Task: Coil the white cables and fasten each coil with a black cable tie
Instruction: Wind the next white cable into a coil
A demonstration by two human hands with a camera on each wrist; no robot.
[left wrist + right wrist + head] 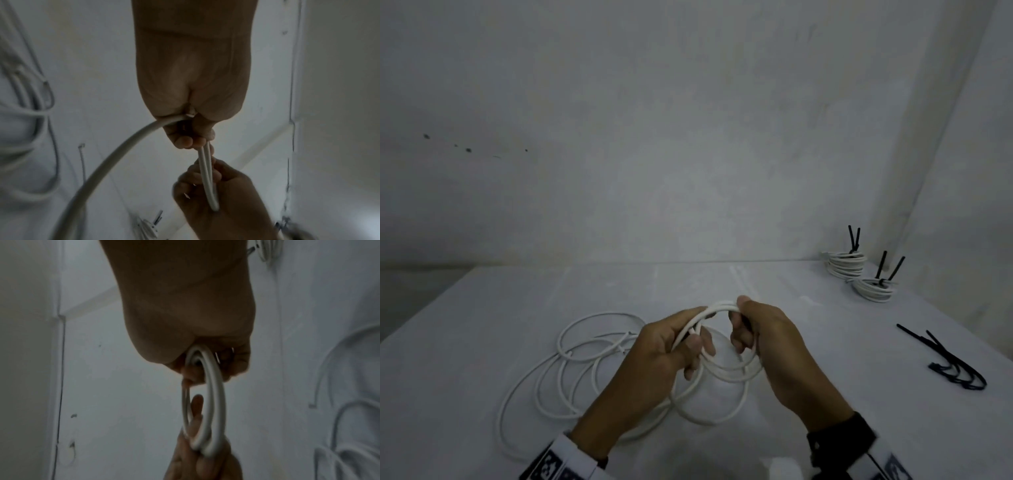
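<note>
Both hands hold a small coil of white cable (719, 306) just above the table's middle. My left hand (688, 346) grips its left side with curled fingers. My right hand (743, 332) grips the right side, thumb on top. In the left wrist view the left hand (191, 138) pinches two strands that run down into the right hand (205, 186), and a thick strand (98, 172) trails away. The right wrist view shows the right hand (205, 368) closed round several turns of the coil (216, 394). The rest of the cable (599, 315) lies in loose loops on the table to the left.
Two tied coils (847, 265) (875, 287) with upright black tie ends sit at the back right by the wall. Loose black cable ties (955, 366) lie at the right. The white table (825, 342) meets a wall behind and on the right.
</note>
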